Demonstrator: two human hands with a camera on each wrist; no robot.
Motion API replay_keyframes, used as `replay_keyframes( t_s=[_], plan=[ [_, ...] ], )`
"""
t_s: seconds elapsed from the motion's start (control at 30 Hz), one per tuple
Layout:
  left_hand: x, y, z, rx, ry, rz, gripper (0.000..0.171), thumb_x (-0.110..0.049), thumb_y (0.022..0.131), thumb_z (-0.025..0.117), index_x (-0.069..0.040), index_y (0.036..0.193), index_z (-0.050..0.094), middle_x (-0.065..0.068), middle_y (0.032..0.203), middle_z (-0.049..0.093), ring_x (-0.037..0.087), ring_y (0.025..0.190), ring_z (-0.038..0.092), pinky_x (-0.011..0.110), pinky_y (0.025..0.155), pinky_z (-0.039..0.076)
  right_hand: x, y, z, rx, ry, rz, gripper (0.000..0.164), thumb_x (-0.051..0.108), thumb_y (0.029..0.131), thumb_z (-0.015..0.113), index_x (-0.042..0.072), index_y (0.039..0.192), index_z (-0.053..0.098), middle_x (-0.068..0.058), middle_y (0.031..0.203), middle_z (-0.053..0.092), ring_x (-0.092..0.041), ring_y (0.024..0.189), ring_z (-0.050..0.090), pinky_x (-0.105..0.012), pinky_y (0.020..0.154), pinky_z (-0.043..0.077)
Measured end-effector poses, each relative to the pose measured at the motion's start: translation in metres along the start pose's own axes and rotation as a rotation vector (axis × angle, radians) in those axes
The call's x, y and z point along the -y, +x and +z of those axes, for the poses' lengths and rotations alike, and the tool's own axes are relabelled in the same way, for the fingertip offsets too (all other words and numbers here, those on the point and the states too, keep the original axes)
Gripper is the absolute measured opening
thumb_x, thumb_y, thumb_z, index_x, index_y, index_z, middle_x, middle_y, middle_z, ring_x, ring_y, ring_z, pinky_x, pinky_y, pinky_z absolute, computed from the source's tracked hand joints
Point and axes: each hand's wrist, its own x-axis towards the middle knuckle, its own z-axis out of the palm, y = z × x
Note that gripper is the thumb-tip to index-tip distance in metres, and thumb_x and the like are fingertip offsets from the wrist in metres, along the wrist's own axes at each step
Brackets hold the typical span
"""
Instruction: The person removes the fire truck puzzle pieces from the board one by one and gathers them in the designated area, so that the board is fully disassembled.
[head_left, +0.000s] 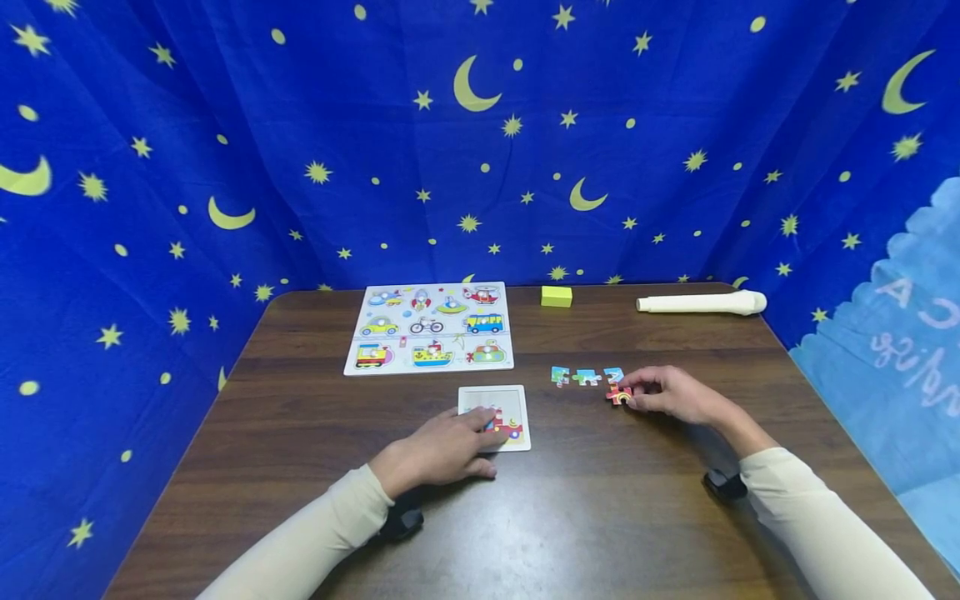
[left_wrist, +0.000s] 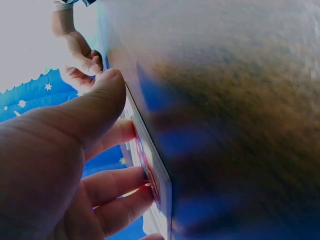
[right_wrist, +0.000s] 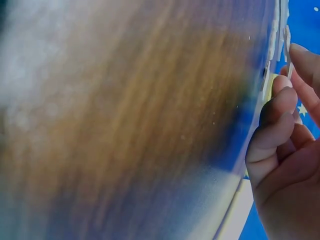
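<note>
My left hand (head_left: 450, 446) rests with its fingers on a small white-framed jigsaw tray (head_left: 527, 421), partly covering it. Inside the tray some fitted pieces (head_left: 506, 427) show a red vehicle; the upper part of its base is bare grey. Off to the right, my right hand (head_left: 671, 393) pinches a red and yellow jigsaw piece (head_left: 620, 395) between thumb and finger. In the right wrist view that piece (right_wrist: 287, 47) is seen edge-on, lifted at the fingertips. Just left of it lie loose jigsaw pieces, among them a blue and green one (head_left: 588, 377) and another (head_left: 560, 375).
A larger vehicle peg puzzle board (head_left: 429, 329) lies at the back left of the wooden table (head_left: 600, 517). Behind the loose pieces sit a yellow-green block (head_left: 557, 297) and a long white stick-like object (head_left: 697, 303). A blue starry curtain (head_left: 480, 150) borders the table's back and sides.
</note>
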Motion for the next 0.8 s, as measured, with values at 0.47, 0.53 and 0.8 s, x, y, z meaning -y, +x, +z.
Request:
replay_keyframes(
  t_s=[0.47,0.53,0.8],
  plan=[
    [-0.001,0.002,0.002,-0.034,0.051,0.015,0.06,-0.052,0.097,0.063,-0.028,0.151,0.051,0.012,0.158,0.045,0.025,0.146,0.042,0.052,0.113,0.042,-0.004,-0.005,-0.002,0.047,-0.078,0.005,0.035,0.018,0.094,0.074,0.008,0.127,0.07,-0.001,0.103,0.068,-0.01,0.082,0.055,-0.024,0.068,0.046],
    [0.0,0.002,0.003,-0.039,0.057,0.019,0.061,-0.052,0.097,0.063,-0.028,0.151,0.052,0.012,0.157,0.046,0.025,0.146,0.042,0.051,0.113,0.042,-0.003,-0.004,-0.002,0.028,-0.072,0.017,0.033,0.016,0.094,0.074,0.007,0.126,0.069,-0.001,0.096,0.066,-0.01,0.077,0.054,-0.024,0.063,0.045],
    [0.002,0.002,-0.001,-0.005,-0.008,0.008,0.06,-0.051,0.099,0.061,-0.025,0.152,0.051,0.013,0.159,0.043,0.028,0.148,0.04,0.053,0.115,0.039,0.038,0.013,0.014,-0.077,0.036,0.05,0.027,0.01,0.095,0.071,0.0,0.12,0.068,-0.003,0.084,0.061,-0.014,0.065,0.054,-0.027,0.053,0.047]
  ],
)
